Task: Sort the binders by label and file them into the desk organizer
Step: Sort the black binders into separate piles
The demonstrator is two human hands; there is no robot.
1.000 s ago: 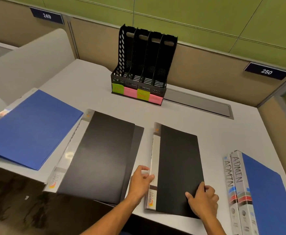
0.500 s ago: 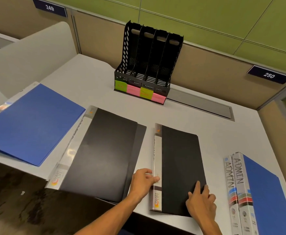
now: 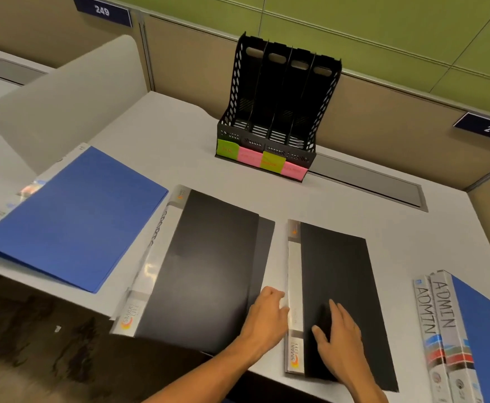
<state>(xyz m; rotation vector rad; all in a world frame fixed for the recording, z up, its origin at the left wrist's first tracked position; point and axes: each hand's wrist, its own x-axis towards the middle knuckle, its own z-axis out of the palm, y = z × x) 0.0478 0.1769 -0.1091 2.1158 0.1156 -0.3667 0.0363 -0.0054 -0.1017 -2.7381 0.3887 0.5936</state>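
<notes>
Black binder (image 3: 336,289) lies flat on the table (image 3: 180,135). My left hand (image 3: 264,318) curls its grip against the spine. My right hand (image 3: 339,335) rests flat, fingers straight.

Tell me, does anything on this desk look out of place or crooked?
Yes. The blue binder at the left lies askew and overhangs the desk edge; the left black binder overhangs too.

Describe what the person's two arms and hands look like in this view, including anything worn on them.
Both forearms are bare as far as the frame shows: no sleeves, gloves or watch. The left hand and right hand show no rings or markings that I can make out. Each arm enters from the bottom edge; anything above mid-forearm is out of view.
</notes>
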